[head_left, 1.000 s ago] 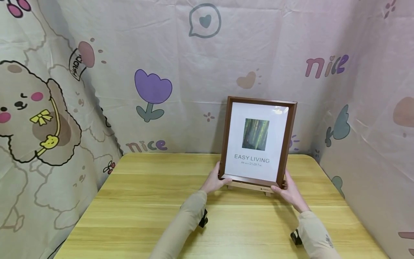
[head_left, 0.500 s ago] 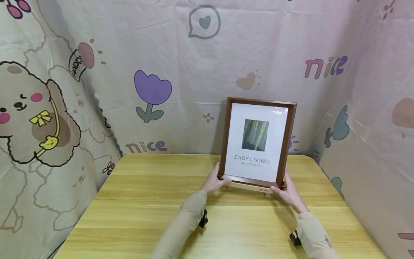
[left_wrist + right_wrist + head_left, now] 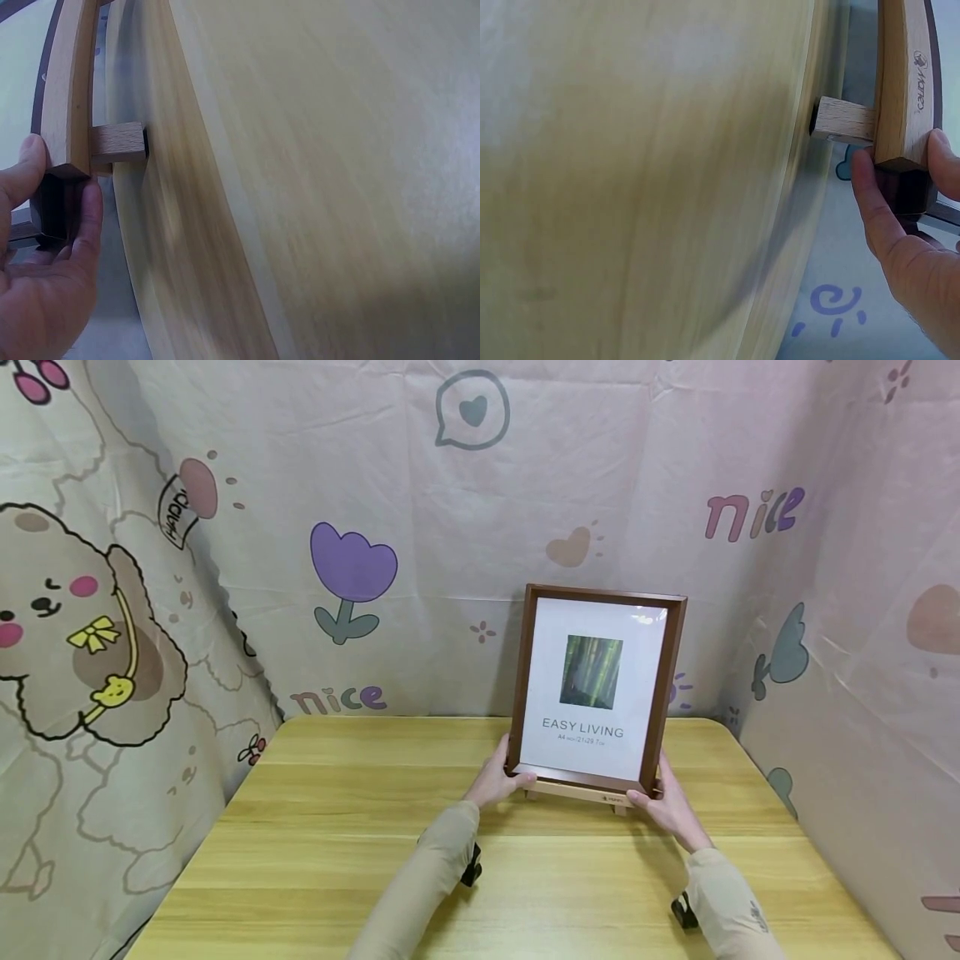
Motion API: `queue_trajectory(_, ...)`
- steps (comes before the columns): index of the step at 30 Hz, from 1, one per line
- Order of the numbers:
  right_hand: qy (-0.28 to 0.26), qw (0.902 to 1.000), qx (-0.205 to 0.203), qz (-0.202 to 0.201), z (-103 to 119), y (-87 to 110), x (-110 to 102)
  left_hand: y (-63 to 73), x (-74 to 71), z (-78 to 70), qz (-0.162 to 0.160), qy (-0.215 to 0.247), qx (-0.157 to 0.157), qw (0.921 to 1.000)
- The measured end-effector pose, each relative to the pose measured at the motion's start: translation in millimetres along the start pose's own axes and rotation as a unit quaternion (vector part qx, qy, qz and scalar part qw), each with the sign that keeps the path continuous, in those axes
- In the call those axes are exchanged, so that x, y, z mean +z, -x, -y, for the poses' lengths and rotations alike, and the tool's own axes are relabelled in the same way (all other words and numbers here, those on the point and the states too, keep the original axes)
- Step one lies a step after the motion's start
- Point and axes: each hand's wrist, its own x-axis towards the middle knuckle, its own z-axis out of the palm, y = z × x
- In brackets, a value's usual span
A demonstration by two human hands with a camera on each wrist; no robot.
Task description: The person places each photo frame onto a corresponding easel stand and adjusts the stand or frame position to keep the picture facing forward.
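Observation:
A brown picture frame [image 3: 592, 689] with a white insert reading "EASY LIVING" leans upright on a small light-wood easel [image 3: 573, 792] toward the back right of the table. My left hand [image 3: 498, 778] grips the frame's lower left corner, thumb on the front and fingers behind and below. At the lower right corner my right hand [image 3: 673, 806] grips it in the same way. In the left wrist view the easel's ledge [image 3: 69, 97] and one stubby foot [image 3: 118, 142] show beside the fingers. Printed lettering marks the ledge [image 3: 906, 82] in the right wrist view.
The wooden table [image 3: 360, 843] extends to the left and front of the frame. Close behind its back edge hangs a patterned cloth [image 3: 450, 527], with more cloth at both sides. Dark wrist cameras [image 3: 471, 865] sit under the beige sleeves [image 3: 423, 877].

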Motion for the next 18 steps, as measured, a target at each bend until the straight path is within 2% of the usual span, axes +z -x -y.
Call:
queue_trajectory(7, 0.006, 1.0000, -0.006, -0.002, -0.1, -0.1, 0.0, -0.7, 1.3, 2.1, -0.003, -0.004, 0.015, 0.9999)
queue_trajectory(14, 0.004, 1.0000, 0.002, -0.001, 1.0, -1.0, 0.6, 1.3, 1.2, 2.1, 0.000, -0.008, 0.005, 1.0000)
queue_trajectory(18, 0.003, 1.0000, 0.007, -0.001, 0.5, -1.4, 0.6, 2.4, 1.3, 1.6, -0.001, -0.014, 0.009, 0.9999)
